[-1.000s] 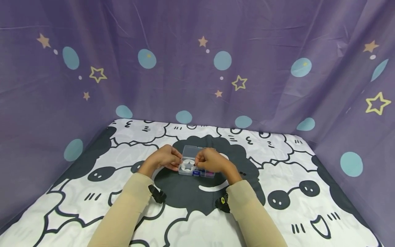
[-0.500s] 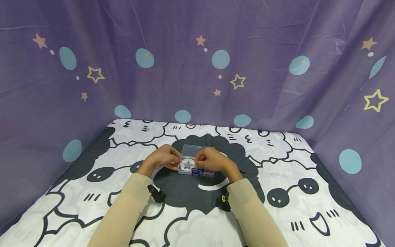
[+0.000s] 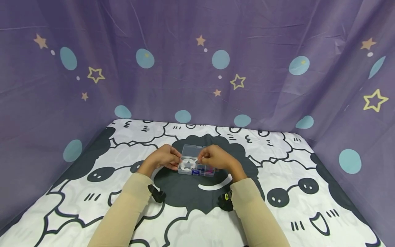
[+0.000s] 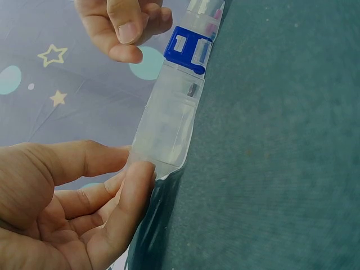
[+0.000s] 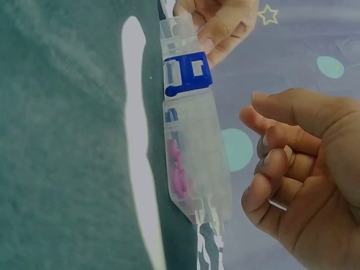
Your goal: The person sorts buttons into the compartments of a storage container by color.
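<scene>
A clear plastic compartment box (image 3: 188, 171) with a blue latch (image 3: 195, 172) stands on the dark part of the cloth, its clear lid (image 3: 190, 151) raised at the back. My left hand (image 3: 166, 157) holds the box's left end; in the left wrist view its thumb and fingers pinch the corner. My right hand (image 3: 217, 157) hovers over the right half with loosely curled fingers. No object shows at its fingertips in the right wrist view. Small pink pieces (image 5: 177, 174) and a blue piece (image 5: 172, 116) lie in the right half. A small dark piece (image 4: 192, 90) sits near the latch.
A cloth (image 3: 191, 226) printed with cartoon sheep covers the table. A white print with a dark star shows through the box's left part. Behind stands a purple curtain (image 3: 185, 85) with stars and blue ovals.
My right hand has moved slightly right and back, uncovering more of the right compartments. A small dark spot at its fingertips one second ago no longer shows. My left hand keeps its hold.
</scene>
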`<state>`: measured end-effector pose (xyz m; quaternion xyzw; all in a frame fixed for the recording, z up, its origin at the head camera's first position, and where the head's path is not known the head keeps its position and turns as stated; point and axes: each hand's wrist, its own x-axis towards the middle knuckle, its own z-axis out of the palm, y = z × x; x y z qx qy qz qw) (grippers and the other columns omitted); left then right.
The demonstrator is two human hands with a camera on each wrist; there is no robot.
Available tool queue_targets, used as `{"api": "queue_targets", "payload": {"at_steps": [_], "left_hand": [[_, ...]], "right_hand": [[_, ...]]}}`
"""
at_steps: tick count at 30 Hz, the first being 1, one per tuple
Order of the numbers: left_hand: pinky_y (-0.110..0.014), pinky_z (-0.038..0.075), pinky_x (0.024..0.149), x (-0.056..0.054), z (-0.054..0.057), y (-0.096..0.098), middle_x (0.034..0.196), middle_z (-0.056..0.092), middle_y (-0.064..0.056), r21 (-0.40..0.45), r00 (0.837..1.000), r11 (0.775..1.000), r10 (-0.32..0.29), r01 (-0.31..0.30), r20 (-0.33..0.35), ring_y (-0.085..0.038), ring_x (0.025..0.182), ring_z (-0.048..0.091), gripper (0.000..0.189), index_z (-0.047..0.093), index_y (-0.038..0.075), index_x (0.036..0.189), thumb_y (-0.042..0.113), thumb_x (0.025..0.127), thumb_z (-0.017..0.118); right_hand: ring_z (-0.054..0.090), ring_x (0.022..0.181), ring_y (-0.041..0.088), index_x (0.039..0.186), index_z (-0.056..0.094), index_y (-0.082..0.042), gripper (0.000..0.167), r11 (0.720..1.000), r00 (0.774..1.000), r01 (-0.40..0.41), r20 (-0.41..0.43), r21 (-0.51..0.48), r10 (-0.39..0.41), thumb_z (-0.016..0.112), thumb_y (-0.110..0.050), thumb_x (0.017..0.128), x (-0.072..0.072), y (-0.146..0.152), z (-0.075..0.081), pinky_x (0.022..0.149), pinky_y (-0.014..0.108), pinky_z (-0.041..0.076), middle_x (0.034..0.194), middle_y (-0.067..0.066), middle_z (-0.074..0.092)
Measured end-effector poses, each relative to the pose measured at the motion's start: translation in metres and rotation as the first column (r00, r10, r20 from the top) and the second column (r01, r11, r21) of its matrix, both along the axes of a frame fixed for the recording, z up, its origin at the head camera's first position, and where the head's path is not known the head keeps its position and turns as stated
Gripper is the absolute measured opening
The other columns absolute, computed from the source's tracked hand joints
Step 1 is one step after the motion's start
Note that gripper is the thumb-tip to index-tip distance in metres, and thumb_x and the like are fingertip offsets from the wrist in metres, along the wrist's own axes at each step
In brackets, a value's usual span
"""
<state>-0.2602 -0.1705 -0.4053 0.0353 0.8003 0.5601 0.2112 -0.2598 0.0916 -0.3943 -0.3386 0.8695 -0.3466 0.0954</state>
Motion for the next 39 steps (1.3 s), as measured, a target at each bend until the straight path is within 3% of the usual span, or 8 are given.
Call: {"api": "queue_targets", "payload": {"at_steps": [6, 13, 24, 32, 39], "left_hand": [[-0.037, 0.066, 0.068, 0.002, 0.001, -0.001, 0.089, 0.066, -0.016, 0.006, 1.0, 1.0, 0.004, -0.004, -0.001, -0.021, 0.071, 0.066, 0.028, 0.064, -0.015, 0.116, -0.007, 0.09, 0.07], [-0.036, 0.066, 0.069, 0.001, 0.001, -0.002, 0.09, 0.065, -0.016, 0.001, 1.0, 1.0, -0.005, 0.005, -0.003, -0.021, 0.072, 0.066, 0.029, 0.063, -0.015, 0.118, -0.006, 0.091, 0.069], [-0.035, 0.066, 0.068, -0.001, 0.0, -0.002, 0.09, 0.065, -0.015, 0.003, 1.0, 1.0, -0.016, 0.016, -0.003, -0.02, 0.071, 0.066, 0.03, 0.063, -0.015, 0.119, -0.006, 0.091, 0.07], [-0.035, 0.066, 0.068, 0.0, 0.0, -0.003, 0.092, 0.066, -0.016, 0.01, 1.0, 1.0, -0.019, 0.019, -0.003, -0.021, 0.071, 0.066, 0.03, 0.063, -0.015, 0.119, -0.005, 0.092, 0.07], [-0.035, 0.065, 0.068, 0.0, 0.002, -0.002, 0.093, 0.066, -0.017, 0.001, 1.0, 1.0, -0.011, 0.011, 0.004, -0.022, 0.072, 0.067, 0.03, 0.063, -0.014, 0.12, -0.004, 0.092, 0.07]], "right_hand": [[0.048, 0.055, 0.008, 0.101, 0.078, -0.004, 0.012, 1.0, 1.0, 0.015, 0.016, -0.015, -0.015, 0.068, -0.01, 0.098, -0.001, 0.005, 0.001, 0.048, 0.023, 0.038, 0.075, 0.009, 0.07], [0.05, 0.06, 0.008, 0.1, 0.078, -0.005, 0.012, 0.999, 0.999, 0.04, 0.003, -0.014, -0.04, 0.067, -0.008, 0.097, -0.002, 0.012, 0.0, 0.053, 0.024, 0.043, 0.075, -0.004, 0.067], [0.053, 0.068, 0.013, 0.099, 0.076, -0.005, 0.011, 0.996, 0.996, 0.083, 0.037, -0.038, -0.081, 0.068, -0.012, 0.099, -0.002, 0.028, 0.0, 0.06, 0.028, 0.046, 0.084, 0.008, 0.071], [0.049, 0.065, 0.012, 0.095, 0.076, -0.008, 0.008, 0.991, 0.991, 0.13, 0.049, -0.037, -0.128, 0.068, -0.01, 0.097, -0.004, 0.042, 0.0, 0.058, 0.027, 0.043, 0.076, -0.002, 0.065], [0.052, 0.068, 0.012, 0.097, 0.076, -0.006, 0.009, 0.988, 0.988, 0.152, 0.028, -0.022, -0.151, 0.067, -0.009, 0.097, -0.003, 0.052, 0.002, 0.063, 0.029, 0.047, 0.079, 0.006, 0.069]]}}
